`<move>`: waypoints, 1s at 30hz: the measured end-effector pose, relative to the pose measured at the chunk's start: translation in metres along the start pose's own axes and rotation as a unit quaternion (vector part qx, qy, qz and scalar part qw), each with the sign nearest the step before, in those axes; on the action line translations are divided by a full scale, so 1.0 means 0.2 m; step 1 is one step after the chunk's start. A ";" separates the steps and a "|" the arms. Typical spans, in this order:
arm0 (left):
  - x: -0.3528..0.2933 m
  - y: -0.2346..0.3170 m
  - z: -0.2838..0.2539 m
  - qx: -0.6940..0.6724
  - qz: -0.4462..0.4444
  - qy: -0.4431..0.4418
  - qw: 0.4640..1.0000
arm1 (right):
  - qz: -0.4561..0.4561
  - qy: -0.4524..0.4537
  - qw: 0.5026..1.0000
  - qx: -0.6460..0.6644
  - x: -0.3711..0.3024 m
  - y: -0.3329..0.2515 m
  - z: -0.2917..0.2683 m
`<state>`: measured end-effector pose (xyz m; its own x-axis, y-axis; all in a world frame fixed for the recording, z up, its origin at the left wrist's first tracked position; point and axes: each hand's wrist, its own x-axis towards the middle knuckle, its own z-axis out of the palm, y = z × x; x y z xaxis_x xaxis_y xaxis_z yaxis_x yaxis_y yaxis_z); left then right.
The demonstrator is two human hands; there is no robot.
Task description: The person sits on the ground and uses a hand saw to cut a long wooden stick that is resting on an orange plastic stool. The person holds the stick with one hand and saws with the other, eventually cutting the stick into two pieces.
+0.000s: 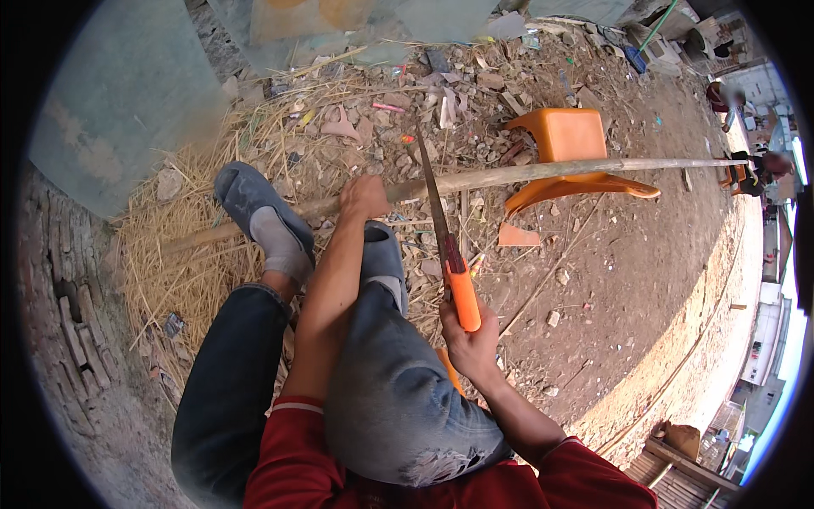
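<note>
A long pale wooden pole point(543, 172) lies across an overturned orange plastic stool point(570, 144) and runs left over the straw. My left hand point(363, 198) grips the pole just left of the saw. My right hand point(469, 339) is closed around the orange handle of a hand saw point(443, 231), whose thin blade reaches up to the pole and crosses it. My left foot in a grey shoe point(254, 208) rests on the pole further left; my right foot point(383, 254) sits below the pole under my left forearm.
Dry straw point(182, 271) and rubble cover the ground at left and behind. A brick wall point(72, 339) curves along the left. A broken orange shard point(519, 236) lies below the stool. Bare dirt point(644, 288) spreads to the right, with another person's shoes point(739, 170) at the pole's far end.
</note>
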<state>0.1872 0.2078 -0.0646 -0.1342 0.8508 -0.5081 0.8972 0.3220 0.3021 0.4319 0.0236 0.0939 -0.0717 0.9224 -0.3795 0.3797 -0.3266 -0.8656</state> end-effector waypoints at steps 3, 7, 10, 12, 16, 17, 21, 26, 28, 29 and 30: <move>0.00 0.00 0.00 0.005 -0.007 -0.007 1.000 | -0.017 0.001 0.999 -0.027 -0.02 0.00 -0.02; -0.01 0.01 0.00 0.002 0.000 0.000 1.000 | -0.014 -0.026 0.999 -0.014 -0.03 -0.08 0.00; 0.01 -0.01 0.02 0.012 -0.006 0.010 1.000 | -0.009 -0.028 0.999 -0.020 0.01 -0.09 0.03; 0.01 -0.04 0.03 0.008 -0.003 0.015 1.000 | -0.043 -0.021 0.999 -0.012 0.15 0.00 0.05; 0.01 0.00 0.07 0.007 0.011 0.020 1.000 | -0.048 0.052 0.997 -0.022 0.58 0.01 0.13; 0.02 0.01 0.07 0.012 0.011 0.021 1.000 | -0.063 0.058 0.996 -0.028 0.66 -0.02 0.16; 0.01 0.00 0.05 0.017 -0.001 0.012 1.000 | -0.094 0.066 0.993 -0.025 0.73 -0.06 0.26; -0.01 -0.01 0.06 0.007 0.011 0.027 1.000 | -0.104 0.085 0.990 -0.031 0.62 -0.02 0.29; -0.01 -0.01 0.07 0.018 0.007 0.029 0.999 | -0.099 0.079 0.990 -0.062 0.60 0.00 0.30; -0.01 -0.01 0.06 0.020 0.008 0.029 0.999 | -0.101 0.074 0.990 -0.065 0.59 0.01 0.30; -0.01 0.00 0.06 0.022 0.009 0.029 0.999 | -0.104 0.068 0.990 -0.069 0.56 0.02 0.30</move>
<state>0.1922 0.2008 -0.0731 -0.1410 0.8796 -0.4543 0.9171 0.2888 0.2746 0.3698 0.1139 0.0275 -0.0396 0.9890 -0.1427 0.4928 -0.1049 -0.8638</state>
